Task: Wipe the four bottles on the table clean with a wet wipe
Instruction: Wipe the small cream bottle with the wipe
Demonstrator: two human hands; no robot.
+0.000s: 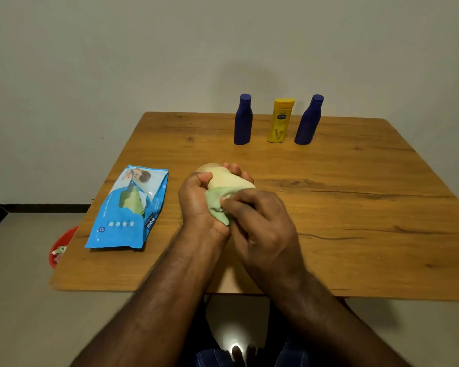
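Sideways, cream bottle [224, 179] in left hand [196, 200] grip, wipe [219, 203] below.

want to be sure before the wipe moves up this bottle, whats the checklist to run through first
1. Left hand grips the beige bottle: ok.
2. Right hand pinches the green wipe against the bottle: ok.
3. Bottle's upper part and cap uncovered for the wipe: ok.
4. Wipe wet enough: cannot tell.
5. Other three bottles upright at the far edge, left blue bottle, yellow bottle, right blue bottle: ok.
6. Wipes pack close by on the table: ok.
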